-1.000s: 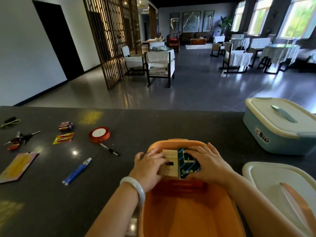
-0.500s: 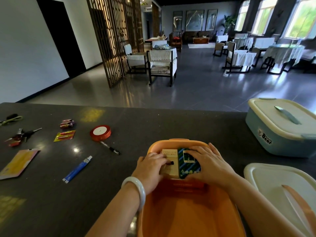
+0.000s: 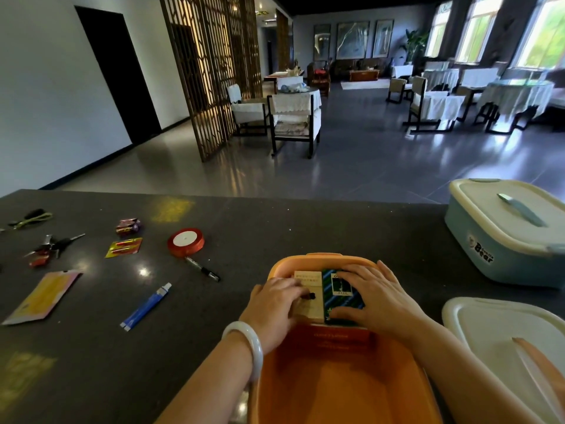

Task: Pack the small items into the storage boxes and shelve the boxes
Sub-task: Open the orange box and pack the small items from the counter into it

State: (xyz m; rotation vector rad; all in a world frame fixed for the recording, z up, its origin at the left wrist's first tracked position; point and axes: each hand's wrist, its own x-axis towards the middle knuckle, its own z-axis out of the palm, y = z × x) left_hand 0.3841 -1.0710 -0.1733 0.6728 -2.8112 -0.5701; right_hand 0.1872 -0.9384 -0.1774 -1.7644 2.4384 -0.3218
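Both hands side by side, low centre of frame.
Left hand [image 3: 276, 304] curled, palm down; right hand [image 3: 377, 298] flat, fingers spread.

Open box [image 3: 342, 390] front-centre on surface [image 3: 244, 228], two packs [image 3: 328, 296] inside; lidded box [image 3: 507, 237] right-rear; lid [image 3: 489, 325] right; tube [image 3: 146, 306], tape roll [image 3: 185, 242] left.

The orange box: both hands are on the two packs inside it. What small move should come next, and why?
Probably lift the left hand off the packs and reach for the blue tube. Both packs already lie side by side at the far end of the orange box, and the tube is the nearest loose item.
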